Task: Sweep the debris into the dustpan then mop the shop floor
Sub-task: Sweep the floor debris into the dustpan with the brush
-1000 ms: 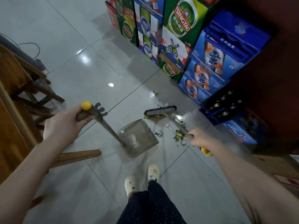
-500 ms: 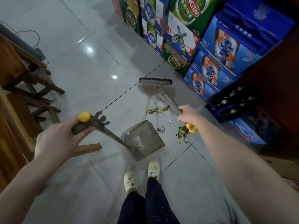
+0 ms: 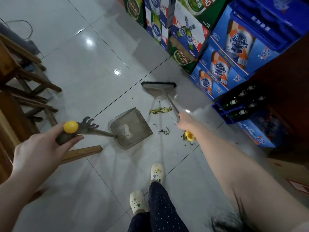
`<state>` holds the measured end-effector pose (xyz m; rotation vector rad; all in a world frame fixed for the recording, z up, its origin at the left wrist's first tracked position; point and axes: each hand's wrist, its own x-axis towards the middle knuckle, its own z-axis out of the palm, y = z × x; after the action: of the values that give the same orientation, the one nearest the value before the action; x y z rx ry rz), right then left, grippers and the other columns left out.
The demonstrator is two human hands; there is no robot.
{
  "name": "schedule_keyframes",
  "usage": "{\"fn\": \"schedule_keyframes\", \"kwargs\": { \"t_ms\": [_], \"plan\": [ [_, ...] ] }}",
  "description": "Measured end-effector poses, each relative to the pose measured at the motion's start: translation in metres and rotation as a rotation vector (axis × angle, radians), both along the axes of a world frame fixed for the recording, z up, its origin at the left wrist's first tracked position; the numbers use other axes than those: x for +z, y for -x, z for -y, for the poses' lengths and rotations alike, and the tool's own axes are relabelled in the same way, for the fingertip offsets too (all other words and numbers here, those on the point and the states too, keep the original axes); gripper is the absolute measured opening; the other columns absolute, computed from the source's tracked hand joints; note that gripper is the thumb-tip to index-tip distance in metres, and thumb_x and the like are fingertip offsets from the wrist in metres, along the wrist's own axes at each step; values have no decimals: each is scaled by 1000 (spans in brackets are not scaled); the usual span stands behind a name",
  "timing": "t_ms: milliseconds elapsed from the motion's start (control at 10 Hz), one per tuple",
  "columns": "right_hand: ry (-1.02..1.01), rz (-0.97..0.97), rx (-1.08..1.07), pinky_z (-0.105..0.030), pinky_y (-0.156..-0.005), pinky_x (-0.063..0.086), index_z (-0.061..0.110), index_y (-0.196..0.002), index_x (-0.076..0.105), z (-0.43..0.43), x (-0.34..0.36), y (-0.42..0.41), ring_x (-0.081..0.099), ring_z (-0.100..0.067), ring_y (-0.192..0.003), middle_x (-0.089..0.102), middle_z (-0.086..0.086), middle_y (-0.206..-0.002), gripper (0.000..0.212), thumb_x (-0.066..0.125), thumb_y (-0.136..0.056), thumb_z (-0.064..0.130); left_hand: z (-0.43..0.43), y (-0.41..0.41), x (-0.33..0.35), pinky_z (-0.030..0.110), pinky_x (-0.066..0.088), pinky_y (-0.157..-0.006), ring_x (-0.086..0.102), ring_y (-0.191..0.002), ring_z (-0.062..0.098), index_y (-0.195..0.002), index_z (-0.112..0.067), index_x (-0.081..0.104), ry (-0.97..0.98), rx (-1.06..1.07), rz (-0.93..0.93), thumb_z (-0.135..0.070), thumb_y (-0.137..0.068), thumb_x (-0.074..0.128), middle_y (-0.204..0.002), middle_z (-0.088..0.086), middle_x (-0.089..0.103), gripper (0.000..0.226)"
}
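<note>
My left hand grips the yellow-capped handle of a grey dustpan, whose pan rests on the tiled floor ahead of my feet. My right hand grips the shaft of a broom, with the yellow handle end sticking out below my wrist. The broom head sits on the floor beyond the pan, bristles away from me. Yellow-green peel scraps lie between broom head and pan. More scraps are scattered right of the pan's mouth.
Stacked beer cartons and a blue bottle crate line the right side. Wooden chairs and a wooden leg stand at the left. A cardboard box lies at the right. My feet in white clogs are near the bottom.
The broom head has moved from beside the pan's mouth out to the far side of the debris. The dustpan stays on the floor, and my view has shifted closer to the cartons.
</note>
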<state>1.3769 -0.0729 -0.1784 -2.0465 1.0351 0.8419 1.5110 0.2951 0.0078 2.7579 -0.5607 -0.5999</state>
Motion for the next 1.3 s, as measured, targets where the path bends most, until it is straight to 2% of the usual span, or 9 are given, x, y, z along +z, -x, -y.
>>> {"fn": "schedule_keyframes", "kwargs": {
  "t_ms": [300,400,500,600,700,800,1000,1200,1300],
  "plan": [
    [11,-84,17,-29,-58,44,10,-121,51,-40,1,102,58,-26,-76,57,-8,-87,36,48,-85,5,-30,21,12,54,54,-73,65,-79,31,-89,-65,45,48,5,72,-78,-71,48,-87,1,68,23],
    [30,-113,36,-28,-61,45,11,-121,51,-58,10,139,56,-25,-78,55,-8,-93,40,46,-83,3,-47,38,15,46,55,-68,65,-74,25,-101,-54,52,18,2,110,-87,-66,40,-80,-5,68,49],
    [75,-111,64,-29,-64,46,9,-122,53,-79,18,171,59,-25,-79,54,-12,-115,41,51,-82,6,-58,63,27,44,55,-63,63,-69,25,-102,-46,55,-8,-28,175,-87,-66,36,-73,-6,66,58],
    [93,-97,65,-26,-56,43,4,-121,55,-99,26,200,60,-25,-78,52,-13,-118,39,53,-82,4,-65,97,47,43,53,-59,61,-64,27,-95,-39,58,0,-60,219,-80,-71,41,-67,-4,63,50],
    [126,-72,44,-27,-52,41,1,-118,52,-117,33,224,54,-24,-70,56,-16,-105,35,52,-82,3,-81,125,59,43,53,-59,59,-61,28,-92,-37,59,15,-62,239,-67,-75,47,-62,-1,60,36],
    [129,-65,16,-31,-61,44,11,-99,48,-130,40,246,53,-24,-74,49,-5,-77,18,52,-83,5,-99,145,62,43,53,-60,59,-61,29,-92,-34,59,20,-42,225,-64,-79,52,-62,-1,61,33],
    [100,-33,-26,-28,-64,44,10,-90,51,-146,49,274,56,-27,-77,53,-11,-87,11,49,-81,4,-108,182,68,37,47,-58,56,-65,33,-100,-28,62,-73,-32,248,-56,-82,54,-68,6,59,35],
    [82,0,38,-26,-58,40,11,-84,53,-128,69,269,52,-26,-75,49,-5,-75,14,45,-80,0,-109,217,64,34,40,-59,49,-65,28,-97,-28,62,-28,9,160,-56,-81,56,-65,-1,52,33],
    [88,-10,104,-28,-55,41,5,-106,60,-112,71,259,52,-21,-67,58,-12,-86,28,46,-82,0,-102,233,62,33,37,-58,47,-66,27,-98,-28,63,-26,30,162,-57,-80,57,-69,2,57,34]
  ]
}}
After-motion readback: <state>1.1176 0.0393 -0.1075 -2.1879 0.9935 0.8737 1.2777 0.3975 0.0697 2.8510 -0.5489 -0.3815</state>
